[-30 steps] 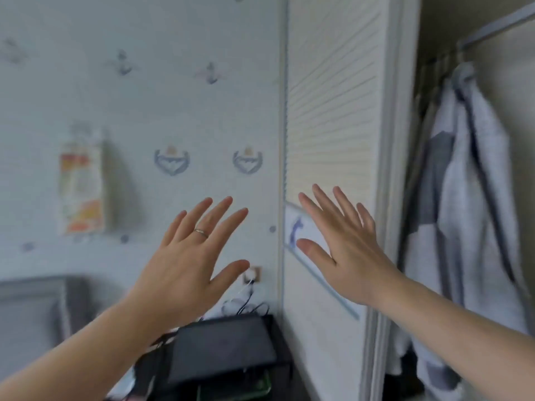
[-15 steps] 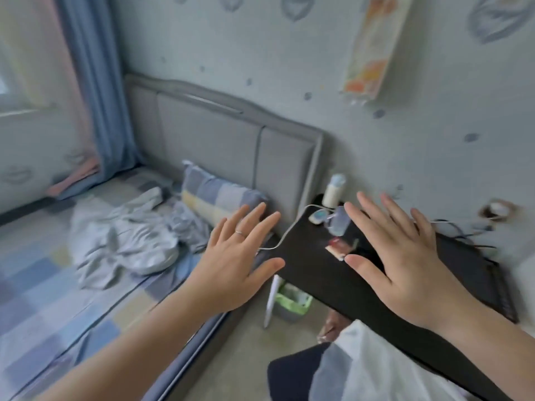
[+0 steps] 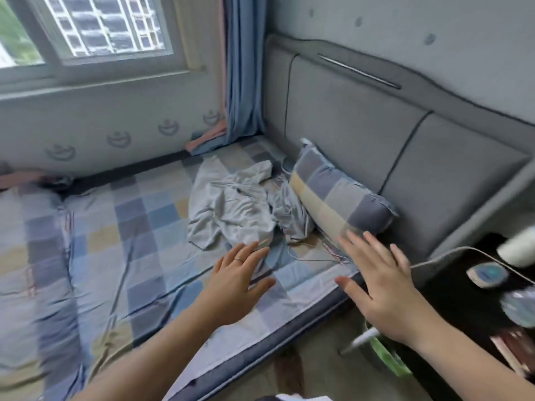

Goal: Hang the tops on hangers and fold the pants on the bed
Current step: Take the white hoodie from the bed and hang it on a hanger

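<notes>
Head view: crumpled clothes on bed, just beyond left hand; right hand farther, by pillow; all fingers spread, empty.

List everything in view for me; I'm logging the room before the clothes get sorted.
clothes heap: one pile, pieces uncountable, pale grey, on the bed beside the pillow
pillow: one, blue-grey-cream check, leaning on the headboard
bed: one, blue checked sheet, centre and left
headboard: one, grey, padded, behind the pillow
curtain: one, blue, corner beside the window
window: one, white frame, upper left
nightstand: one, black, right edge
bottle: one, white, on the nightstand
bin: one, green, floor by the nightstand
left hand: fingers spread, empty, over the bed
right hand: fingers spread, empty, near the pillow
</notes>
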